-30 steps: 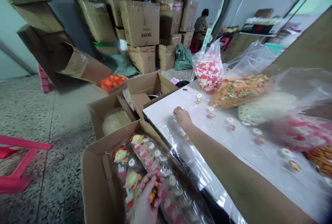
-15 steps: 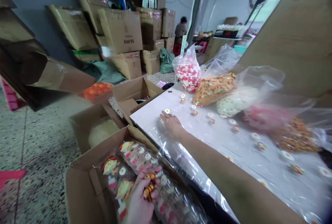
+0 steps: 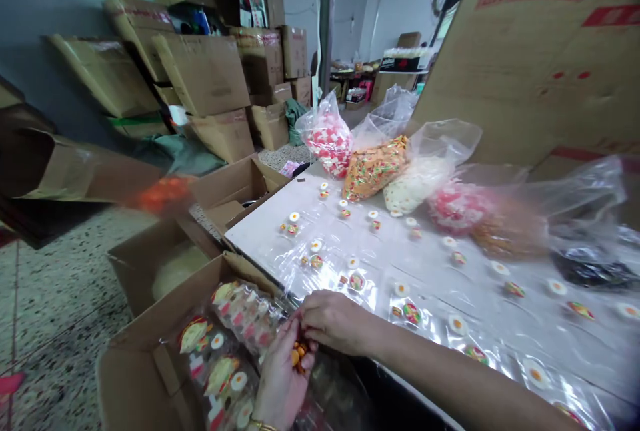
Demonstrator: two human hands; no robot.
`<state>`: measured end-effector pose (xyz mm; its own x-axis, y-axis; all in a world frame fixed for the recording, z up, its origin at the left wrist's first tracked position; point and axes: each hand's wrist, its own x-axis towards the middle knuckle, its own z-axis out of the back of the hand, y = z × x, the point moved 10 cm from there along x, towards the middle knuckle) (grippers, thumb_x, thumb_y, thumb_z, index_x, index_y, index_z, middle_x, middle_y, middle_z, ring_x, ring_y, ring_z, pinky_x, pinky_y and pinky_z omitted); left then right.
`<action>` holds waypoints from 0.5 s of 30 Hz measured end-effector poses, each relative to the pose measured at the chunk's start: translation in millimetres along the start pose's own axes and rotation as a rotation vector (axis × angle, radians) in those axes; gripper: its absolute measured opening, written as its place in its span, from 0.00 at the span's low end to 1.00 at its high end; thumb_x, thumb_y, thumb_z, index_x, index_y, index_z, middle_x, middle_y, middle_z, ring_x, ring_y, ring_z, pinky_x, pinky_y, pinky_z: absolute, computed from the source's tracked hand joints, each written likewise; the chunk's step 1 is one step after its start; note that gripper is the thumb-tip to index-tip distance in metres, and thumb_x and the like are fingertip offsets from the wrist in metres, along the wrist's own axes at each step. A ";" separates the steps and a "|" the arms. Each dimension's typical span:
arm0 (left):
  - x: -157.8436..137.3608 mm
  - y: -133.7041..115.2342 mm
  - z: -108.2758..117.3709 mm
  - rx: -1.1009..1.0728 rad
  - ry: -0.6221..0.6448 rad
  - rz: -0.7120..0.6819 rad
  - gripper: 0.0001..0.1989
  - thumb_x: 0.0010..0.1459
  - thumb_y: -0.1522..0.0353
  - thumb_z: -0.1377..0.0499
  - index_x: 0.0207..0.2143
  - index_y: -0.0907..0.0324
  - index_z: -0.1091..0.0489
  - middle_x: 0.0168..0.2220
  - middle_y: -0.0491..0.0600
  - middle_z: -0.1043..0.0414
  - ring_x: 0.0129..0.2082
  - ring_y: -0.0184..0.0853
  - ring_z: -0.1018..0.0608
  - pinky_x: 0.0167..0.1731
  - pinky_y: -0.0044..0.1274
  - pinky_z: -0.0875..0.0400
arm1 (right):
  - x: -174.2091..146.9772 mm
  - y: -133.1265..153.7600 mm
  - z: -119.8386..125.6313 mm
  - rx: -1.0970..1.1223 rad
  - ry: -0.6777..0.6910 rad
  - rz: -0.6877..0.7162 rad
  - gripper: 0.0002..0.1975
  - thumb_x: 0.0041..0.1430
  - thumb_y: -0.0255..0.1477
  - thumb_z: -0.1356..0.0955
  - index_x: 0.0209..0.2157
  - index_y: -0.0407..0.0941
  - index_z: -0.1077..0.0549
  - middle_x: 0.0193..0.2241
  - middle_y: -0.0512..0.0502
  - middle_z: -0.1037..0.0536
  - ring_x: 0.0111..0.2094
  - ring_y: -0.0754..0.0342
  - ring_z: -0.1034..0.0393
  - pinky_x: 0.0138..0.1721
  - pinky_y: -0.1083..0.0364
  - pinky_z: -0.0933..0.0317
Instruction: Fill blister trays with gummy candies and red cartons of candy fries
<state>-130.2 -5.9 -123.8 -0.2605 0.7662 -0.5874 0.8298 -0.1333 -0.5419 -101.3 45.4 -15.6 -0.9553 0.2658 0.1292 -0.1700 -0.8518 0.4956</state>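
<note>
My left hand, palm up with curled fingers, cradles several small orange-brown pieces over an open carton. My right hand reaches in from the right, its fingertips pinched together at the edge of my left palm; what lies between them is hidden. Below my hands, clear packs with noodle-bowl, egg and red-white pieces lie in the carton. On the white table, clear sheets carry egg pieces and colourful round pieces in rows. Small brown pieces lie beside some of them.
Clear bags of red-white pieces, orange pieces, white pieces and pink pieces line the table's far side. A large cardboard panel stands behind. More cartons are stacked against the wall.
My right hand has left the table's far left corner and come back to my left hand. Small brown pieces now show beside the egg pieces there. The view has swung right.
</note>
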 end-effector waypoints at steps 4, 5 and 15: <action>3.2 3.9 -14.5 0.011 0.016 0.036 0.09 0.46 0.70 0.40 0.33 0.63 0.33 0.23 0.45 0.35 0.19 0.24 0.32 0.13 0.13 0.47 | -3.8 -5.8 7.9 0.002 0.038 0.003 0.07 0.52 0.26 0.38 0.25 0.44 0.29 0.29 0.47 0.27 0.31 0.57 0.34 0.33 0.60 0.41; 4.2 3.6 -17.9 0.020 0.018 0.040 0.09 0.47 0.71 0.41 0.34 0.63 0.33 0.23 0.46 0.35 0.20 0.24 0.32 0.13 0.13 0.47 | -2.9 -12.9 11.6 0.055 0.026 -0.029 0.06 0.51 0.25 0.37 0.26 0.43 0.29 0.28 0.48 0.27 0.30 0.57 0.34 0.32 0.61 0.41; 16.2 -9.2 -20.3 0.031 0.000 0.052 0.14 0.55 0.73 0.49 0.45 0.63 0.37 0.41 0.59 0.31 0.18 0.19 0.38 0.12 0.12 0.48 | -84.0 -239.5 78.3 0.603 -0.714 -0.874 0.04 0.43 0.27 0.35 0.23 0.40 0.30 0.17 0.52 0.30 0.19 0.60 0.37 0.23 0.60 0.42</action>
<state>-132.0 20.6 -116.2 -0.2170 0.7579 -0.6153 0.8267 -0.1925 -0.5286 38.5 262.3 -77.9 -0.2086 0.9732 -0.0973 -0.3576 0.0167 0.9337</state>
